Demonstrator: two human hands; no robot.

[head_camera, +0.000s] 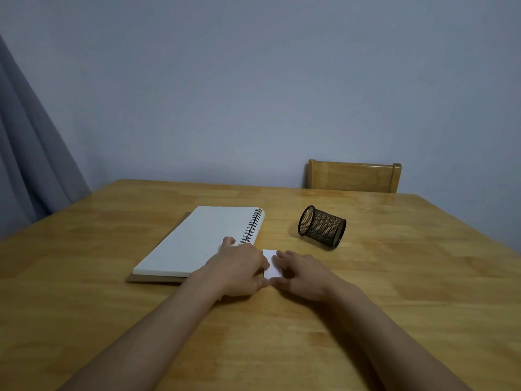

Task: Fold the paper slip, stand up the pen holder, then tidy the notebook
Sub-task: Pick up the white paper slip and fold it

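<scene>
On the wooden bench (394, 277), both hands press down on a small white paper slip (273, 268) lying flat between them: the left hand (239, 270) covers its left edge, the right hand (303, 275) its right side, fingers spread, neither clenched. At 11 o'clock from the slip lies the open spiral notebook (197, 241), its lower corner touching the left hand. At 1 o'clock, apart, the black mesh pen holder (321, 225) lies on its side. A wooden chair (353, 176) stands beyond the far edge.
</scene>
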